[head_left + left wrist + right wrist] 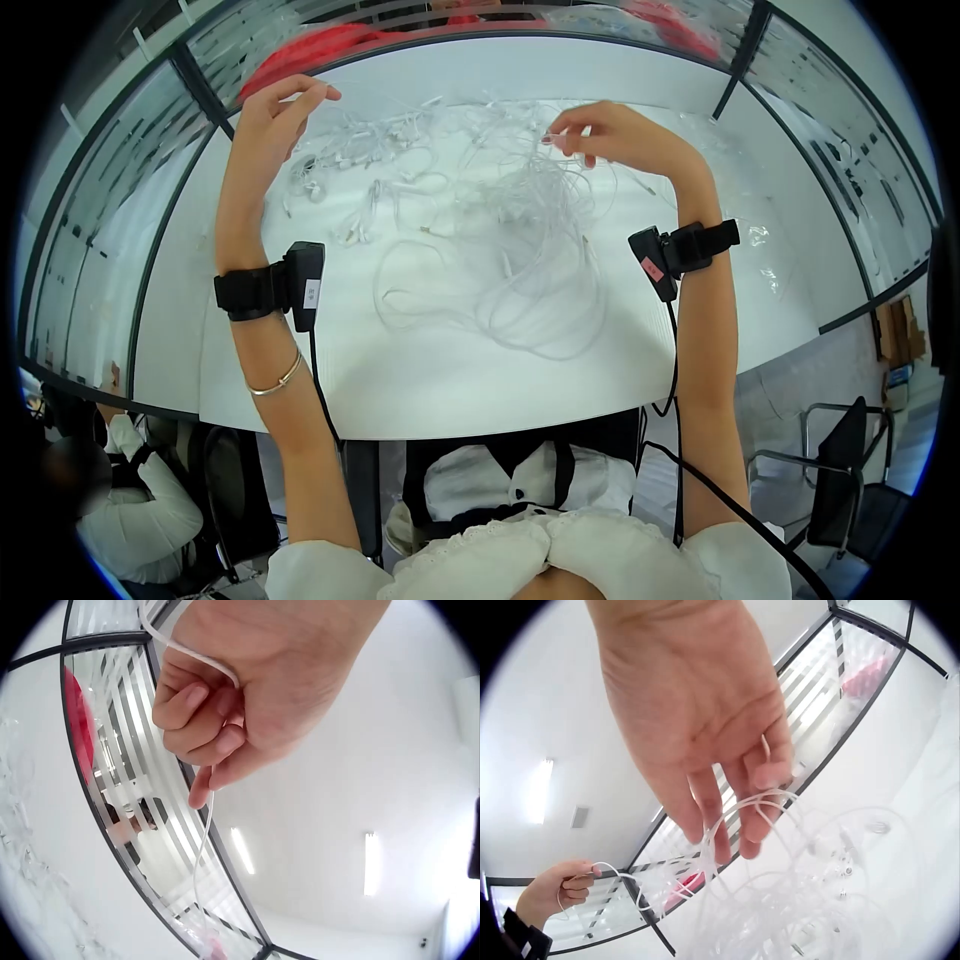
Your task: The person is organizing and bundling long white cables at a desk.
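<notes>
My left hand [268,130] is raised over the table's far left; in the left wrist view its curled fingers grip a thin white cable [202,847] that runs out above and below the fist. At the right, my right hand [625,138] hangs over a tangled heap of clear-white cables [540,210]. In the right wrist view, cable loops [780,796] pass at the fingers of the right hand [705,742], one strand between them; the thumb is fairly straight. A strand stretches from the heap towards the left hand [559,889].
More small coiled cables [375,205] lie on the white table [450,390] at the back left. Low glass partitions [830,160] border it, with red items [310,52] behind. Clear plastic [765,240] lies at the right. A chair [840,470] stands right; another person [150,500] sits lower left.
</notes>
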The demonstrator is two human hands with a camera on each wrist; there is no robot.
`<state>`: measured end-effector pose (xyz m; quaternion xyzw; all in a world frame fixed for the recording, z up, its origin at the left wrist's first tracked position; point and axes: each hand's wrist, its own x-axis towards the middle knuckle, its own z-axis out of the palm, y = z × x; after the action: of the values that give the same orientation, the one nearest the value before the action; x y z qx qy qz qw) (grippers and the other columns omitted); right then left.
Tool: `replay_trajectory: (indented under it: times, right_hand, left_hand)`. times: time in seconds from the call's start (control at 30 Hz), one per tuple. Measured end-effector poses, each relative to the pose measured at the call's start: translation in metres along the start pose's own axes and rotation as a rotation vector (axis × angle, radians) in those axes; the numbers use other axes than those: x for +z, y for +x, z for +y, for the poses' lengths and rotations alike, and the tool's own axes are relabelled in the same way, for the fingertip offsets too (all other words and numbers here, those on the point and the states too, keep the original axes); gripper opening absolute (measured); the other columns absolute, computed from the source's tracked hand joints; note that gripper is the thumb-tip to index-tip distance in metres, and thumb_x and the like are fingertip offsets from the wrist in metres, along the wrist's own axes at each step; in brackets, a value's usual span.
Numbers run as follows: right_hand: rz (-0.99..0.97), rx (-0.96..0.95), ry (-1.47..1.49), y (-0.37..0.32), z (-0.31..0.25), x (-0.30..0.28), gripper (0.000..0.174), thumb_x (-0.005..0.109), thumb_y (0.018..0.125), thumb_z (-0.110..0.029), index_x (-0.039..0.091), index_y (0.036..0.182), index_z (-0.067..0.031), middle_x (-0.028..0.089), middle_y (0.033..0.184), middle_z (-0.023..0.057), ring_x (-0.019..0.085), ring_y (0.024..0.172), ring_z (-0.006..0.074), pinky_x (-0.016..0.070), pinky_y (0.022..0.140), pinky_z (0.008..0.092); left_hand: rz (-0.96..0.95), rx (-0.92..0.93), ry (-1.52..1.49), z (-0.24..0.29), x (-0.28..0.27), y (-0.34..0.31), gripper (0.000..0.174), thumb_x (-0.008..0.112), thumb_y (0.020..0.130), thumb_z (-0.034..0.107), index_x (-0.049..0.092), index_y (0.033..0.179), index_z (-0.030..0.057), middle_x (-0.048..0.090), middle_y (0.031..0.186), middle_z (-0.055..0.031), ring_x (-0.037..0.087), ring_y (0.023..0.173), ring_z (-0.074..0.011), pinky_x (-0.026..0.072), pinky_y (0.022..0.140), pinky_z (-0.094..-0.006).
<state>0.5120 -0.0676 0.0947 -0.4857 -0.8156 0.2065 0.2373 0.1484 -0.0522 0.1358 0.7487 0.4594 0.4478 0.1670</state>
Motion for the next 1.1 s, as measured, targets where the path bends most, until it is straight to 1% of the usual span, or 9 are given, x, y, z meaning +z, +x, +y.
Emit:
replay_trajectory:
  times: [0.17,0.3,0.4,0.5,0.6,0.63,0.73,0.9,1.1]
  right_hand:
    - [0.086,-0.108,0.0,0.001,-0.019,-0.005,0.023,0.058,0.091,-0.025,0.066,0.099,-0.0059,0.065,0.093,0.0036,0.059,0.084,0.016,0.0453,0.081,0.0302]
    - [0.273,-0.267,-0.119,0.003,-0.02,0.012,0.025,0.064,0.088,-0.023,0.063,0.109,-0.0091,0.055,0.118,0.0051,0.051,0.114,0.0218,0.0386,0.099,0.0338]
    - [0.371,-0.48,-0.022,0.022,-0.026,0.037,0.033,0.065,0.084,-0.023,0.062,0.115,-0.0124,0.056,0.124,0.0094,0.051,0.117,0.0258,0.0422,0.097,0.0365]
    - [0.419,-0.54,-0.1,0.033,-0.033,0.061,0.029,0.066,0.082,-0.021,0.065,0.11,-0.0112,0.063,0.111,0.0107,0.058,0.108,0.0254,0.046,0.091,0.036]
    - [0.162,-0.286,-0.004,0.031,-0.036,0.061,0.024,0.068,0.08,-0.021,0.067,0.101,-0.0093,0.068,0.092,0.0102,0.064,0.091,0.0246,0.0497,0.08,0.035]
    - [0.197,-0.302,-0.023,0.03,-0.036,0.059,0.02,0.069,0.08,-0.023,0.068,0.092,-0.0076,0.068,0.079,0.0088,0.065,0.078,0.0233,0.0502,0.072,0.0337]
    - [0.153,-0.21,-0.041,0.026,-0.038,0.051,0.021,0.068,0.082,-0.026,0.067,0.092,-0.0076,0.067,0.081,0.0092,0.063,0.076,0.022,0.0493,0.07,0.0328]
    - [0.328,-0.382,0.024,0.023,-0.045,0.048,0.02,0.061,0.089,-0.025,0.065,0.09,-0.0055,0.064,0.08,0.0066,0.059,0.071,0.0204,0.048,0.069,0.0325]
    - [0.172,-0.252,0.171,0.017,-0.054,0.039,0.022,0.061,0.091,-0.026,0.064,0.094,-0.004,0.057,0.067,0.0049,0.052,0.063,0.0148,0.0424,0.06,0.0295]
  left_hand:
    - [0.076,-0.041,-0.103,0.012,0.007,-0.001,0.023,0.056,0.093,0.027,0.069,0.098,0.0094,0.032,0.052,0.01,0.024,0.046,0.0,0.0163,0.043,-0.0218]
    - [0.115,-0.007,-0.214,0.022,0.008,-0.004,0.023,0.057,0.094,0.027,0.069,0.1,0.0082,0.031,0.052,0.0108,0.022,0.044,0.0011,0.0137,0.042,-0.021]
    - [0.115,0.034,-0.266,0.035,0.012,-0.007,0.023,0.057,0.094,0.026,0.069,0.101,0.0081,0.032,0.052,0.0112,0.022,0.044,0.0013,0.0134,0.042,-0.0205]
    - [0.131,0.082,-0.273,0.041,0.016,-0.008,0.023,0.057,0.094,0.026,0.069,0.101,0.0081,0.031,0.052,0.0115,0.022,0.044,0.0014,0.0135,0.042,-0.0203]
    - [0.127,0.101,-0.238,0.04,0.018,-0.008,0.022,0.057,0.094,0.025,0.069,0.101,0.0081,0.031,0.053,0.0115,0.022,0.045,0.0015,0.0138,0.042,-0.0202]
    - [0.124,0.103,-0.221,0.039,0.018,-0.008,0.022,0.057,0.094,0.025,0.069,0.101,0.0082,0.031,0.053,0.0114,0.022,0.045,0.0015,0.0139,0.042,-0.0202]
    - [0.087,0.095,-0.202,0.034,0.017,-0.006,0.022,0.056,0.094,0.026,0.068,0.101,0.0084,0.031,0.053,0.0109,0.023,0.046,0.0014,0.015,0.042,-0.0201]
    - [0.029,0.046,-0.175,0.027,0.022,-0.005,0.024,0.059,0.092,0.03,0.068,0.101,0.0102,0.032,0.053,0.0104,0.024,0.046,0.0007,0.0171,0.042,-0.0204]
    - [-0.11,0.063,-0.064,0.045,0.037,-0.014,0.027,0.066,0.087,0.029,0.06,0.104,0.0086,0.034,0.053,0.008,0.028,0.049,-0.0019,0.0207,0.047,-0.0217]
